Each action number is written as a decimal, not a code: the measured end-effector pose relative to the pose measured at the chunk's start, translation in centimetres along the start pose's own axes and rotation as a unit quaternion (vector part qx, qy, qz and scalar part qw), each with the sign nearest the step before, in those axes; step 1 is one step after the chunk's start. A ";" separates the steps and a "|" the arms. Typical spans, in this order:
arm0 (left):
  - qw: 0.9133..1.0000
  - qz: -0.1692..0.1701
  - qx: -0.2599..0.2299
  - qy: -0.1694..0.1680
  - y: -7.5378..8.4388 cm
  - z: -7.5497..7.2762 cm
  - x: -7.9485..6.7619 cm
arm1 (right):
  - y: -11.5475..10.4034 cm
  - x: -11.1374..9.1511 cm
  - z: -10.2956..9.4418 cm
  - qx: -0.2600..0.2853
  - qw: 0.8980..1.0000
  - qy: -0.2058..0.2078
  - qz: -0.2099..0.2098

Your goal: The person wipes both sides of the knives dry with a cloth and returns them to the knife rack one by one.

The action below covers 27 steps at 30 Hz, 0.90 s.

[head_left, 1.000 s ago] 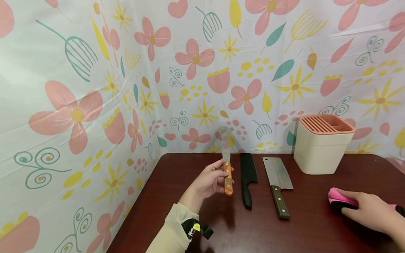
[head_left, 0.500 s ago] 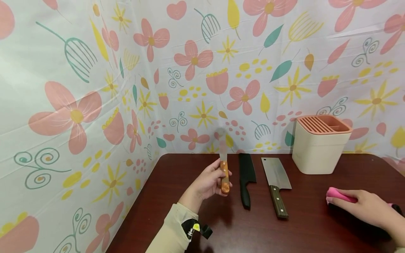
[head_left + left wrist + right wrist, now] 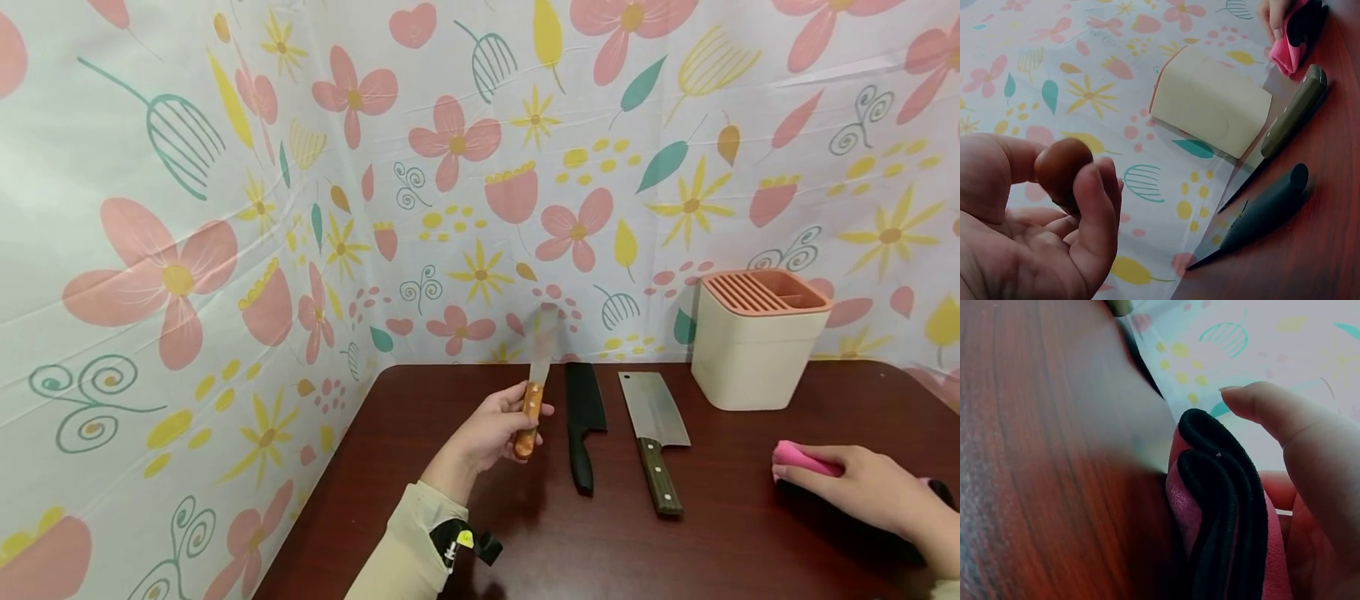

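My left hand (image 3: 487, 429) grips a knife by its orange-brown wooden handle (image 3: 531, 419). Its thin blade points up and leans slightly right in the head view, blurred against the wall. The left wrist view shows the rounded handle end (image 3: 1063, 165) between thumb and fingers. At the right, my right hand (image 3: 870, 487) holds a folded pink and black cloth (image 3: 806, 458) low over the table. From the right wrist, the cloth's black folds (image 3: 1210, 469) face the camera, and the thumb (image 3: 1266, 412) stands a little apart from them.
A black knife (image 3: 585, 425) and a cleaver (image 3: 658, 442) with a dark wooden handle lie side by side on the brown table (image 3: 600, 550). A cream knife block (image 3: 750, 358) with a slotted orange top stands behind. Flower-patterned sheeting (image 3: 450, 208) encloses the back and left.
The knife in my left hand has tilted, its blade tip now leaning right. My right hand has shifted its hold on the cloth, the thumb now lying along its near side.
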<state>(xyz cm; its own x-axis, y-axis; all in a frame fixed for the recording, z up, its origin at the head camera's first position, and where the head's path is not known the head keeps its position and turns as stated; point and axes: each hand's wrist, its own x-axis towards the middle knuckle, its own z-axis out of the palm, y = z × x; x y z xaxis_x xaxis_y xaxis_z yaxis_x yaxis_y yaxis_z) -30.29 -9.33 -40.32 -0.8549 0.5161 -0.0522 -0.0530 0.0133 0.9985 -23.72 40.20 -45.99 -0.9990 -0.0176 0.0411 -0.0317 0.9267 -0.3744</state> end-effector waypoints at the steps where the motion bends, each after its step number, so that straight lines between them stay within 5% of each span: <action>1: 1.000 0.002 0.005 0.004 0.0 0.0 0.0 | 0.0 0.0 0.0 -0.001 1.000 0.001 0.001; 12: 0.995 0.027 0.003 0.098 0.0 0.1 0.2 | -0.3 -0.3 -0.1 -0.001 1.000 0.006 0.001; 20: 0.984 0.076 -0.002 0.163 0.6 0.8 0.0 | -0.4 -0.4 -0.1 -0.001 1.000 0.004 -0.004; 27: 0.982 0.092 -0.016 0.166 1.2 0.9 -0.3 | -0.1 -0.6 -0.1 0.003 1.000 0.014 -0.005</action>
<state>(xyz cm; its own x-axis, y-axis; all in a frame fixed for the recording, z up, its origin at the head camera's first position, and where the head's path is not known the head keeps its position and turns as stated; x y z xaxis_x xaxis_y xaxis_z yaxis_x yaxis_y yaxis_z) -29.61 -8.65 -39.13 -0.9725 0.1991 0.1207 0.1060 -0.0831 0.9909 -23.13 40.10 -45.87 -0.9973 -0.0169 0.0710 -0.0427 0.9244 -0.3791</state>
